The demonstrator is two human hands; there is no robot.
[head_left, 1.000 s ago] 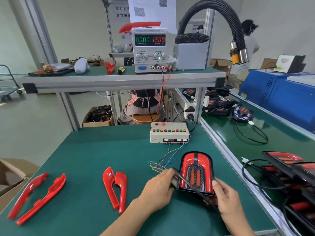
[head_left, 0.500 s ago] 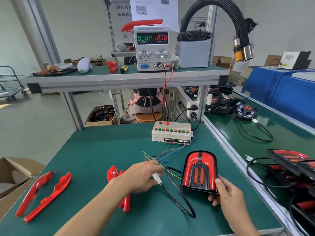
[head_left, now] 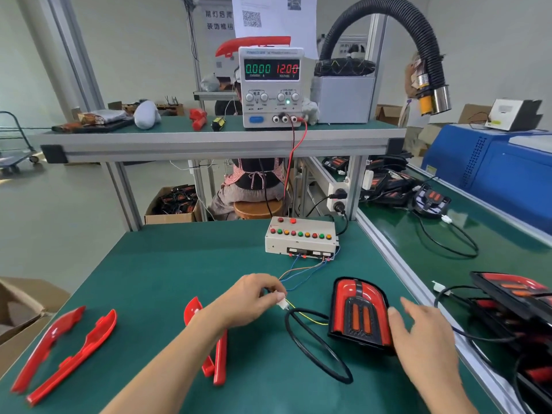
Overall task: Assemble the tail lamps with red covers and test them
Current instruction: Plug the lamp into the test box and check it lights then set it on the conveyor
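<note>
On the green worktop [head_left: 167, 270] the left hand [head_left: 254, 297] pinches a small white connector [head_left: 281, 303] between curled fingers and thumb; thin coloured wires [head_left: 301, 271] run from it up to the test box [head_left: 301, 239], a pale case with a row of red, green and orange buttons at the back of the worktop. A black cable [head_left: 316, 351] loops on the mat just right of the connector and leads toward the tail lamp [head_left: 360, 315], which lies flat on the worktop with its red cover and two orange bars facing up. The right hand [head_left: 418, 333] is spread with relaxed, straight fingers at the lamp's right edge, its thumb touching the lamp's side; it grips nothing. Two red covers [head_left: 219, 354] lie partly under the left forearm, and two longer red trim pieces [head_left: 68, 351] lie well apart at the left edge. On the upper shelf a power supply [head_left: 271, 86] reads 0.000 and 12.00. More tail lamps [head_left: 513, 297] are stacked on the neighbouring worktop to the right.
</note>
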